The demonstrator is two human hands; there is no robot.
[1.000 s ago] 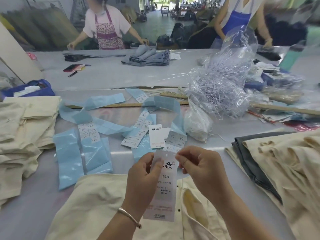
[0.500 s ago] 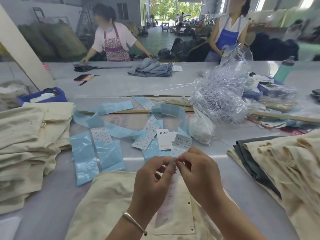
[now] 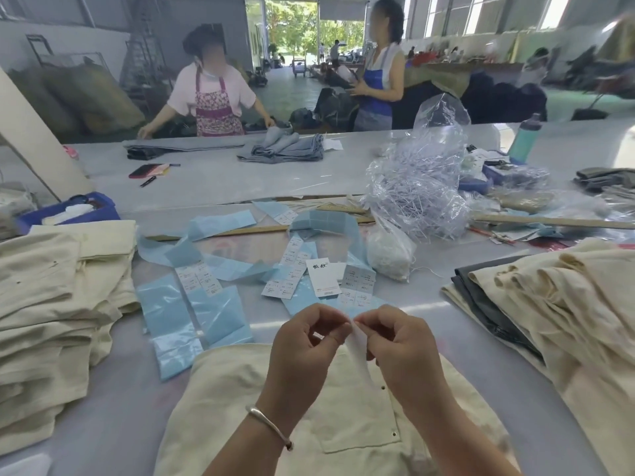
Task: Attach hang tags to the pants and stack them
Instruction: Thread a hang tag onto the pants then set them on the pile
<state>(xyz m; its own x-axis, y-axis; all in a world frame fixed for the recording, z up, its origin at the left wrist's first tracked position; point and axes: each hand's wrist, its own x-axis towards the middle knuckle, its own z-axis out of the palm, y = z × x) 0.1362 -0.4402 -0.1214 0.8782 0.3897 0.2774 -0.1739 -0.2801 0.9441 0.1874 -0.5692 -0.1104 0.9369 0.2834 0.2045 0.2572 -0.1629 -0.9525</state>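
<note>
Pinching the top of a white tag (image 3: 359, 352), the left hand (image 3: 305, 352) and right hand (image 3: 402, 355) met fingertip to fingertip above cream pants (image 3: 275, 407) at 6 o'clock on the surface (image 3: 103, 424); folded stack (image 3: 51, 304) at 9.

hang tag (image 3: 359, 355) print unreadable, pants (image 3: 343, 424) cropped below

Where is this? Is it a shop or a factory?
Probably a clothing factory's packing area: folded cream pants piled on a long table, loose printed tags, and workers in aprons folding garments.
</note>
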